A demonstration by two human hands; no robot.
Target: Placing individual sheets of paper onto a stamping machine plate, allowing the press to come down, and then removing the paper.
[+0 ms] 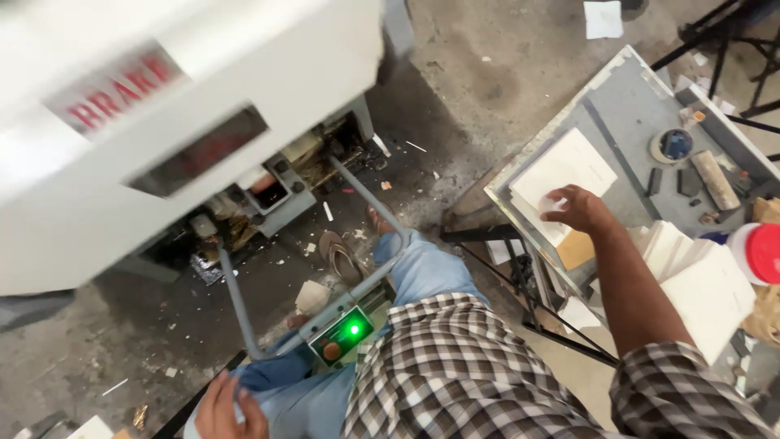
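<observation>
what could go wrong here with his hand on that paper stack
1. The right hand presses the white sheets near the tray edge; they may slide off.
2. A sandalled foot sits among floor scraps beside the machine frame; a slip seems possible.
3. The left hand rests on the knee, so nothing steadies the stack.

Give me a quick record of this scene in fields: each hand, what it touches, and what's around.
Right hand: palm down, resting on the white sheet stack
Left hand: near the person's lap on the blue jeans, holding nothing visible
Support: grey side table bearing the sheets
Also on table: roll of tape, red-lidded container
Front: white machine, grey tube frame, control box with green light
Floor: concrete littered with paper scraps
</observation>
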